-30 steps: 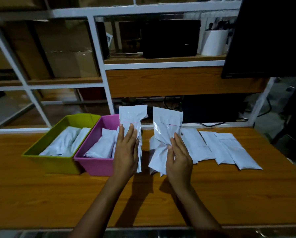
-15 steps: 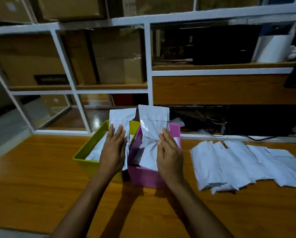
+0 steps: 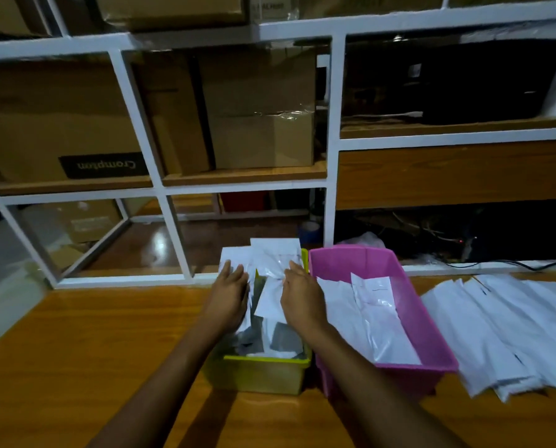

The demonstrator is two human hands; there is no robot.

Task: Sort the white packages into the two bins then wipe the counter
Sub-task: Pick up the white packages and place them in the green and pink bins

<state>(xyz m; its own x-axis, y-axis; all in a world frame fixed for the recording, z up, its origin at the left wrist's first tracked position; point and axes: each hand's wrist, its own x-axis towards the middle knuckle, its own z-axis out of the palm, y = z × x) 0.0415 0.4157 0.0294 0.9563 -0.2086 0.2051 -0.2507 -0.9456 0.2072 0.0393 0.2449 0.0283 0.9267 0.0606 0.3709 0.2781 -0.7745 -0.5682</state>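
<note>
Both hands are over the green bin point(image 3: 267, 359), near each other but apart. The left hand point(image 3: 229, 294) grips the left white package point(image 3: 234, 255), the right hand point(image 3: 302, 297) grips the right white package point(image 3: 275, 261), both upright.

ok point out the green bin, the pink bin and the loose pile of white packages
green bin point(image 3: 263, 376), head view, front wall
pink bin point(image 3: 351, 265), head view, inside of far wall
pile of white packages point(image 3: 496, 334), head view, middle of the pile
</note>
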